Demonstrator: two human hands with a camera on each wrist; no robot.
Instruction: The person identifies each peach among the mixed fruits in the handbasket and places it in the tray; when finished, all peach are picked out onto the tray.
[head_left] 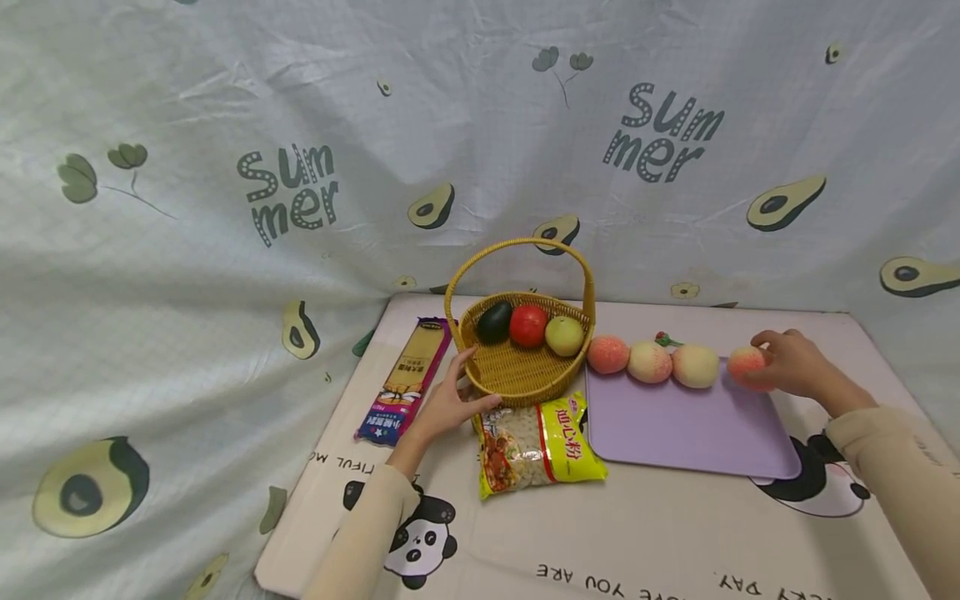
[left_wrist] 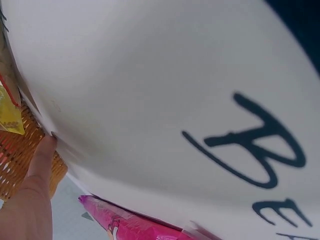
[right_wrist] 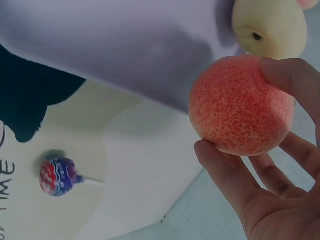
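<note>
My right hand [head_left: 795, 367] grips a pink peach [right_wrist: 235, 110] between thumb and fingers, at the right edge of the purple tray [head_left: 675, 433]. A row of peaches stands along the tray's back: a pink one [head_left: 609, 354], a speckled one [head_left: 649, 362] and a pale one [head_left: 695, 367]. My left hand [head_left: 450, 404] spreads thumb and fingers around the front left corner of a wicker basket [head_left: 517, 379], touching it. Inside the basket lie a dark green avocado-like fruit [head_left: 494, 322], a red round fruit [head_left: 528, 326] and a yellow-green round fruit [head_left: 564, 336].
A yellow pasta bag [head_left: 536, 446] lies before the basket, and a purple noodle packet [head_left: 405, 379] to its left. On the table, a wrapped lollipop [right_wrist: 57, 176] lies near the tray. Behind the peaches sits a small red-and-green thing [head_left: 667, 339]. A printed curtain [head_left: 487, 150] backs the table.
</note>
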